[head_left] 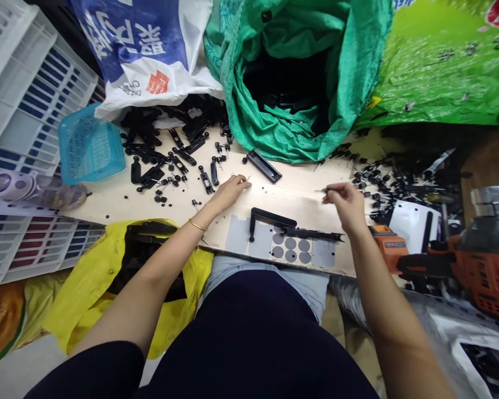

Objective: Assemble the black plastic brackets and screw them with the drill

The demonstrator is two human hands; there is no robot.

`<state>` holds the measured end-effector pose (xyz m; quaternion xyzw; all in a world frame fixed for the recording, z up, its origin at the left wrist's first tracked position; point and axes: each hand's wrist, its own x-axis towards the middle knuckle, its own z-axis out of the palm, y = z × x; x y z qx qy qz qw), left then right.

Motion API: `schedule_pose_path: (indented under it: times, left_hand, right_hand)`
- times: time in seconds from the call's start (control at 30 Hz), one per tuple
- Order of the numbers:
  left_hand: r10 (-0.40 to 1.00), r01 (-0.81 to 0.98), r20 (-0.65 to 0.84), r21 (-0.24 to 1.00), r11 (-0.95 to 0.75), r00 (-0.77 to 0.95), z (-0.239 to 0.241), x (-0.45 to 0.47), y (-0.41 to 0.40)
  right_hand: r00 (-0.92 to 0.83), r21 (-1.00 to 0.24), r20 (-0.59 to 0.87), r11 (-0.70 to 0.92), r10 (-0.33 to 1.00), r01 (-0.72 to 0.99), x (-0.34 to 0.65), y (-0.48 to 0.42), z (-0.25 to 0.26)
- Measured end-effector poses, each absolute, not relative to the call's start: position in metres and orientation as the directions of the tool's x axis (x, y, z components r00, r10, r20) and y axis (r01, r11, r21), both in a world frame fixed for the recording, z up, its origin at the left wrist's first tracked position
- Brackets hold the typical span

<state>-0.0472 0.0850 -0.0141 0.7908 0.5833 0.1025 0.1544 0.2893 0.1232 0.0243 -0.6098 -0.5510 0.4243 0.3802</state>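
My left hand (232,189) is low over the pale bench top (291,194), fingertips pinched together on something small that I cannot make out. My right hand (346,200) is raised over the bench to the right, thumb and finger closed on a small screw (324,190) with a dark head and thin shank pointing left. Between the hands and nearer my body lies a black jointed plastic arm (274,216), bent at an angle, its other section (318,235) stretching right. A black channel-shaped piece (264,165) lies beyond my left hand.
Black plastic parts (183,155) are scattered at left, black-headed screws (376,176) at right. A green sack (286,133) stands behind. A blue basket (91,147) is at left, a yellow bag (95,277) below the edge. An orange power tool (482,277) lies right.
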Motion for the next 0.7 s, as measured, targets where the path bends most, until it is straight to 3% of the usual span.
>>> schedule_pose_path:
  times: [0.1, 0.23, 0.3, 0.37, 0.43, 0.53, 0.6, 0.7]
  left_hand:
    - [0.944, 0.865, -0.039, 0.414, -0.283, 0.327, -0.02, -0.055, 0.095]
    - [0.973, 0.871, 0.048, 0.436, -0.225, 0.227, -0.008, -0.049, 0.086]
    - [0.988, 0.815, 0.119, 0.561, -0.146, 0.095, 0.0, -0.042, 0.071]
    - [0.99, 0.626, 0.11, 0.779, -0.034, -0.084, 0.006, -0.032, 0.054]
    - [0.98, 0.333, 0.002, 0.941, 0.065, -0.198, 0.007, -0.02, 0.039]
    - [0.967, 0.002, -0.15, 0.988, 0.154, -0.206, 0.002, -0.004, 0.028]
    - [0.959, -0.065, -0.195, 0.981, 0.185, -0.204, -0.003, 0.001, 0.027]
    - [0.962, 0.005, -0.176, 0.984, 0.181, -0.209, -0.007, 0.002, 0.028]
  right_hand:
    - [-0.16, -0.956, -0.268, -0.241, 0.95, 0.168, 0.276, 0.068, 0.036]
    - [-0.139, -0.941, -0.322, -0.3, 0.937, 0.156, 0.266, 0.036, 0.03]
    - [-0.114, -0.937, -0.293, -0.261, 0.949, 0.232, 0.266, 0.034, 0.024]
    - [-0.135, -0.902, -0.196, -0.125, 0.971, 0.413, 0.265, 0.035, 0.022]
    - [-0.253, -0.783, -0.065, 0.108, 0.965, 0.612, 0.263, 0.034, 0.026]
    - [-0.509, -0.524, -0.04, 0.415, 0.86, 0.744, 0.254, 0.034, 0.039]
    - [-0.531, -0.373, -0.135, 0.454, 0.836, 0.809, 0.247, 0.035, 0.046]
    - [-0.39, -0.203, -0.212, 0.35, 0.896, 0.914, 0.237, 0.037, 0.046]
